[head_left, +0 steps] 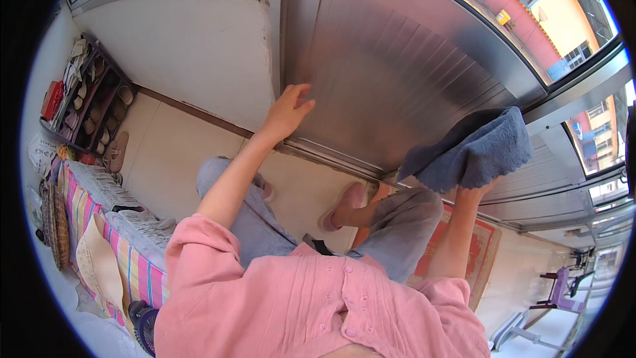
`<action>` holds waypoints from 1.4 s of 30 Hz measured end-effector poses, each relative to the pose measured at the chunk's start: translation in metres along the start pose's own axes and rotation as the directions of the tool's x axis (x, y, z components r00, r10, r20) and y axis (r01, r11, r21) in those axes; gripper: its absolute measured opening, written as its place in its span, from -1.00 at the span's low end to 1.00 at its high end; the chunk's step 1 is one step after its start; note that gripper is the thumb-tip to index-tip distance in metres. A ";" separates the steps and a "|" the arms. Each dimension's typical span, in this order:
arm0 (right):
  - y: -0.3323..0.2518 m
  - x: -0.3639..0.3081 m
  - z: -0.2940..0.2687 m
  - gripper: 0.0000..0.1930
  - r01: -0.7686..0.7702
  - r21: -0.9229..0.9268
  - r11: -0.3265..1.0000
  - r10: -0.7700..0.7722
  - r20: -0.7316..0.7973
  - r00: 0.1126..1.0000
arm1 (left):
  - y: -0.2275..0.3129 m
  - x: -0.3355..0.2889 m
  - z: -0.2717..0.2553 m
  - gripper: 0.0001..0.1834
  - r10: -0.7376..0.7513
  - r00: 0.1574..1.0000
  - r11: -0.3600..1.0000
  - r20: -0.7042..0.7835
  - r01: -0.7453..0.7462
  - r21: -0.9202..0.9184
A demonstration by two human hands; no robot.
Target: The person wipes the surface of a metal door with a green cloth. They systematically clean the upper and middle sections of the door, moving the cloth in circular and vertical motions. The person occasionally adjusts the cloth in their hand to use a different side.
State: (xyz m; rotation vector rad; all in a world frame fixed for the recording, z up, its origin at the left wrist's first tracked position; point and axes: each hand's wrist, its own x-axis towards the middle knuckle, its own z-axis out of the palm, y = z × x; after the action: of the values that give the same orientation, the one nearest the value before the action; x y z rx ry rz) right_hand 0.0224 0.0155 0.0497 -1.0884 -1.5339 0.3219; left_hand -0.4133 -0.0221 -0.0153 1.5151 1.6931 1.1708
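A dark blue-grey towel (480,146) drapes over my right hand (478,189), which holds it up at the right, in front of the metal door. The cloth covers most of that hand's fingers. My left hand (289,111) is raised empty near the door's left edge, its fingers apart and slightly bent. Behind both hands stands the shiny metal door panel (384,66), ribbed across its middle. I cannot tell whether the towel touches the panel.
A shoe rack (89,103) stands at the far left, near a seat with a striped cover (142,278) and a pale hat (99,262). Below my right arm lies a red patterned rug (487,242). A purple chair (562,288) is at the lower right.
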 end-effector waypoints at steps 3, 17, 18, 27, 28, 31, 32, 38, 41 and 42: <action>-0.020 0.056 0.031 -0.41 0.515 -0.595 0.616 -0.492 0.220 0.842 | -0.016 0.011 0.015 -0.54 0.034 0.999 0.999 -0.042 -0.035 -0.033; -0.088 0.057 0.185 -0.67 0.632 -0.398 0.665 -0.314 0.618 0.721 | -0.012 0.025 0.017 -0.65 -0.052 0.995 0.999 -0.083 0.051 -0.010; -0.092 0.061 0.184 -0.69 0.630 -0.294 0.719 -0.390 0.580 0.715 | -0.011 0.022 0.019 -0.64 -0.070 0.995 0.998 -0.072 0.070 -0.007; -0.097 0.107 0.096 -0.71 0.636 -0.650 0.416 -0.591 0.338 0.732 | -0.006 0.024 0.021 -0.59 -0.084 0.987 0.996 -0.135 0.079 -0.043; -0.098 0.109 0.096 -0.75 0.617 -0.652 0.440 -0.517 0.378 0.768 | -0.003 0.024 0.023 -0.59 -0.088 0.987 0.995 -0.133 0.081 -0.056; -0.114 0.110 0.129 -0.83 0.549 -0.604 0.578 -0.284 0.482 0.829 | -0.006 0.025 0.025 -0.60 -0.071 0.985 0.997 -0.157 0.073 0.003; -0.124 0.110 0.145 -0.83 0.571 -0.565 0.596 -0.296 0.506 0.810 | -0.005 0.025 0.025 -0.60 -0.088 0.986 0.996 -0.143 0.089 -0.005; -0.160 0.119 0.226 -0.84 0.791 -0.235 0.565 -0.638 0.483 0.600 | 0.000 0.026 0.032 -0.61 -0.079 0.984 0.997 -0.158 0.081 0.006; -0.182 0.124 0.223 -0.81 0.902 -0.161 0.400 -0.829 0.358 0.431 | -0.009 0.025 0.032 -0.61 -0.049 0.982 0.998 -0.183 0.054 0.019; -0.182 0.125 0.210 -0.82 0.882 -0.225 0.413 -0.810 0.351 0.469 | -0.012 0.027 0.033 -0.61 -0.042 0.983 0.999 -0.180 0.046 0.021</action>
State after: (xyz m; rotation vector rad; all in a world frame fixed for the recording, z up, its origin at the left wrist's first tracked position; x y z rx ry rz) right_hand -0.2333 0.0912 0.1977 -0.3907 -2.1845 -0.6569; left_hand -0.3953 0.0120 -0.0369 1.4154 1.8553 1.3006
